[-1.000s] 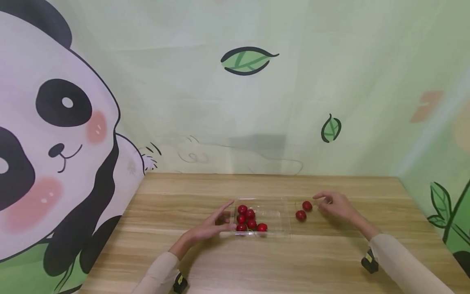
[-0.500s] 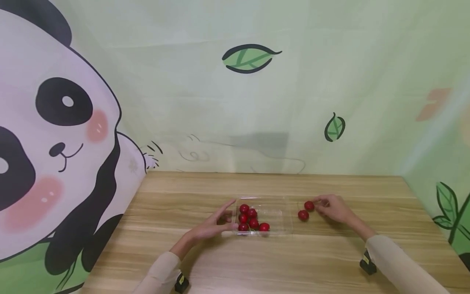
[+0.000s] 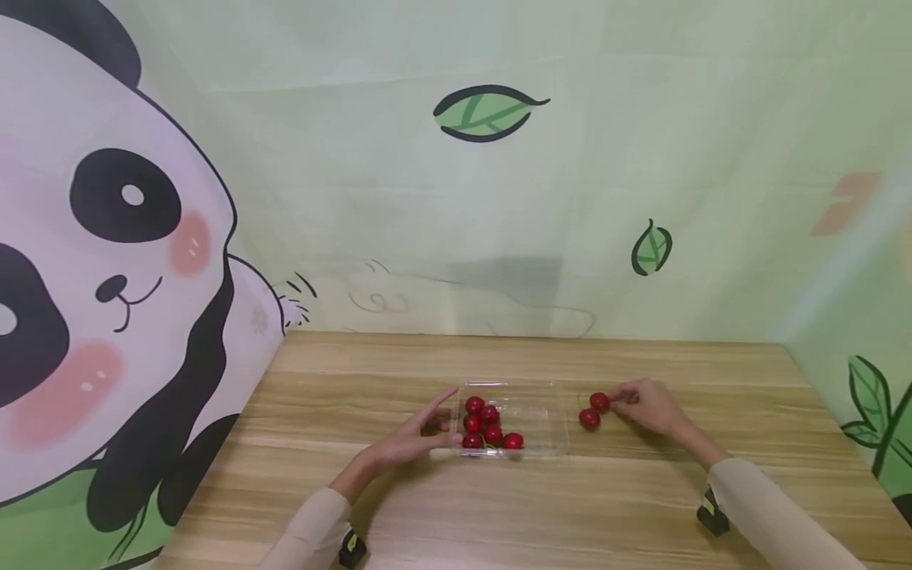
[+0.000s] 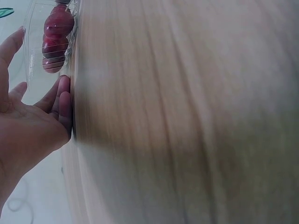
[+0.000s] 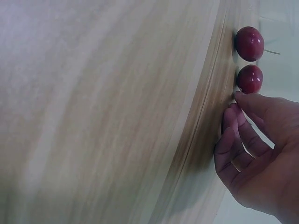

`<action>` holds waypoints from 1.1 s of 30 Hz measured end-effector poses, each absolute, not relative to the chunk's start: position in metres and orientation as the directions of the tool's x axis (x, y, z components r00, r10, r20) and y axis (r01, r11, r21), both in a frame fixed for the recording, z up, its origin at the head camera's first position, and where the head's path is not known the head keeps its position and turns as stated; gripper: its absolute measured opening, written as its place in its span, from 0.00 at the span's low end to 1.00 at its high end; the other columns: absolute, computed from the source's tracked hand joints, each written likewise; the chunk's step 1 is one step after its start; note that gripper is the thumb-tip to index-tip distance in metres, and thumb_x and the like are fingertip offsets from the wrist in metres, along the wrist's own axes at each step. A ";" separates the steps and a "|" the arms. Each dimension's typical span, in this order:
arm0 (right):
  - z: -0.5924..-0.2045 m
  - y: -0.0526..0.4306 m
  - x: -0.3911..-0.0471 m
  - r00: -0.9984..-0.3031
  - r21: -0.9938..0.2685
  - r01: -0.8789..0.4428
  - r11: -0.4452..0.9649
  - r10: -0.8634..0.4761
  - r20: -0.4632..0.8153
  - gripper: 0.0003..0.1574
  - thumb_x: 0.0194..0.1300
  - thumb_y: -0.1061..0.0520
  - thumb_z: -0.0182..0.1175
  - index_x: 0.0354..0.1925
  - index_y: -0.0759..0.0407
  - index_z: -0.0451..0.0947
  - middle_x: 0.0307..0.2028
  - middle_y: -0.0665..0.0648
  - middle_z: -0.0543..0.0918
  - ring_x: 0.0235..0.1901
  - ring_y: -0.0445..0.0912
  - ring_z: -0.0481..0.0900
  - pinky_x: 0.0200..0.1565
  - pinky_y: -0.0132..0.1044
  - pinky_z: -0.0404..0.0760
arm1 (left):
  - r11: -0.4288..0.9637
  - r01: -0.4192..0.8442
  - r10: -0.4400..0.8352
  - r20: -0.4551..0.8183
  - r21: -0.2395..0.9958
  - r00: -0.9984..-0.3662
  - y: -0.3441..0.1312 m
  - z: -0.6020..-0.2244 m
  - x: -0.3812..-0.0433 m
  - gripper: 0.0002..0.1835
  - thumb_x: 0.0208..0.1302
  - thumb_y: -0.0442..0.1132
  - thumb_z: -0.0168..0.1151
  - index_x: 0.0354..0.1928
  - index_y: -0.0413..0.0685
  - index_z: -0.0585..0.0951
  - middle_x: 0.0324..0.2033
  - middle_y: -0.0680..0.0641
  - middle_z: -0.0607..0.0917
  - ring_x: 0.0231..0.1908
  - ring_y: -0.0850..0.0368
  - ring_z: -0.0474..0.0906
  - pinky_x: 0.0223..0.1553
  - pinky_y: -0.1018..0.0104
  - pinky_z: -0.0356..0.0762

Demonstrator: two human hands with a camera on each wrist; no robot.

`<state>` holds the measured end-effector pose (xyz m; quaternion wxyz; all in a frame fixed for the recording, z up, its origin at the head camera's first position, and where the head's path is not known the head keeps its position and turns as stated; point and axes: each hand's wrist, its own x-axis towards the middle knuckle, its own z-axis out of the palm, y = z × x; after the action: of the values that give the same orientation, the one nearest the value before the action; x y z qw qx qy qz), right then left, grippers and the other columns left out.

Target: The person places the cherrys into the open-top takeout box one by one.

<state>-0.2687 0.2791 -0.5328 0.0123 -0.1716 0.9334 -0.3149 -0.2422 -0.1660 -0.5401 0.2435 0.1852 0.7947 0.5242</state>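
Observation:
Several red cherries (image 3: 492, 433) lie in the left half of a clear plastic box (image 3: 558, 419) on the wooden table. My left hand (image 3: 402, 445) rests at the box's left end, thumb and index finger spread towards its two corners; its other fingers fold low by the table in the left wrist view. Right of the box sit two loose cherries, the nearer one (image 3: 589, 419) beside the farther one (image 3: 599, 402). My right hand (image 3: 648, 407) has thumb and fingertips together at the farther cherry's right side, in a pinch. The fingertip behind the thumb is hidden in the right wrist view.
The wooden table (image 3: 456, 514) reaches back to a green cloth backdrop (image 3: 342, 158) with a panda and leaves printed on it. A black wrist device (image 3: 352, 549) hangs under the left sleeve, another black device (image 3: 712, 514) under the right.
My right hand has come left a little to the farther loose cherry, and its raised index finger has closed down onto it. My left hand and the box stay as they were.

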 end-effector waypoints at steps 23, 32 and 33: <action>-0.521 0.284 -0.251 -0.942 -0.571 -0.336 0.749 -0.280 0.188 0.04 0.61 0.66 0.70 0.36 0.63 0.87 0.38 0.61 0.84 0.40 0.52 0.80 0.41 0.39 0.82 | 0.387 0.032 0.541 -0.199 0.921 -0.817 -0.164 -0.538 -0.242 0.47 0.70 0.51 0.66 0.82 0.68 0.49 0.72 0.40 0.69 0.67 0.44 0.68 0.66 0.39 0.69; -0.504 0.270 -0.245 -0.919 -0.588 -0.395 0.706 -0.304 0.252 0.02 0.60 0.65 0.71 0.34 0.64 0.87 0.35 0.59 0.85 0.35 0.47 0.80 0.38 0.31 0.82 | 0.382 0.042 0.545 -0.188 0.923 -0.817 -0.165 -0.539 -0.242 0.47 0.69 0.51 0.66 0.82 0.67 0.49 0.72 0.39 0.70 0.67 0.43 0.69 0.68 0.37 0.67; -0.503 0.269 -0.245 -0.915 -0.589 -0.403 0.700 -0.310 0.258 0.02 0.60 0.65 0.71 0.34 0.64 0.87 0.35 0.59 0.85 0.35 0.46 0.81 0.38 0.30 0.82 | 0.381 0.042 0.546 -0.188 0.924 -0.817 -0.165 -0.539 -0.242 0.47 0.69 0.51 0.66 0.82 0.67 0.49 0.72 0.39 0.70 0.67 0.43 0.69 0.68 0.36 0.67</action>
<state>-0.2448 0.2685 -0.5026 -0.0695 -0.1936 0.9194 -0.3351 -0.2421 -0.1650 -0.5389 0.2399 0.1848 0.7956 0.5247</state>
